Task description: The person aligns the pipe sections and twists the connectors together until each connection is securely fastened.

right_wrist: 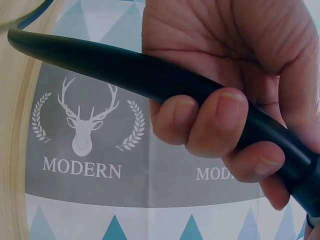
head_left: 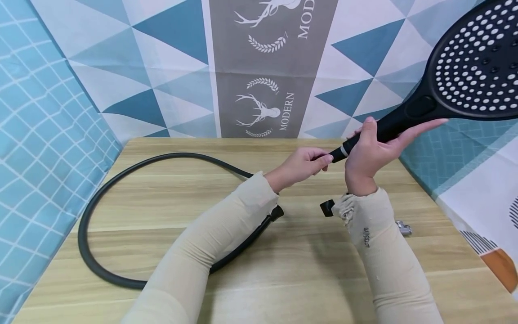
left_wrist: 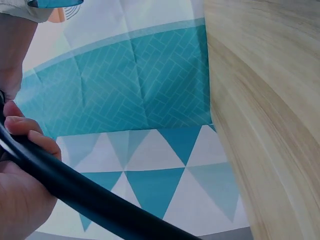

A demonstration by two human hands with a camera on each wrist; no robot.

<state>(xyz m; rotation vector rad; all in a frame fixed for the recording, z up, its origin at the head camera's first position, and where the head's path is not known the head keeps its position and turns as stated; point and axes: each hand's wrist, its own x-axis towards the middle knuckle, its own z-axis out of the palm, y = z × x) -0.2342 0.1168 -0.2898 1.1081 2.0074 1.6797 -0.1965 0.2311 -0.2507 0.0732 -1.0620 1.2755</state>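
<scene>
In the head view, a black shower head [head_left: 437,95] with a wide round face of white nozzles is held up at the right. My right hand [head_left: 372,153] grips its handle, with one digit stretched along the underside; in the right wrist view the fingers curl round the black handle [right_wrist: 185,79]. My left hand [head_left: 300,167] pinches a black shower hose [head_left: 83,229] right at the lower end of the handle, by a pale ring. The left wrist view shows the fingers wrapped round the hose [left_wrist: 92,196].
The hose loops over the wooden table [head_left: 162,243], its other end, a flared black nut [head_left: 277,213], lying under my left forearm. A small black piece [head_left: 327,208] and a silver metal fitting [head_left: 404,228] lie beside my right forearm. Patterned cloth walls [head_left: 174,58] enclose the table.
</scene>
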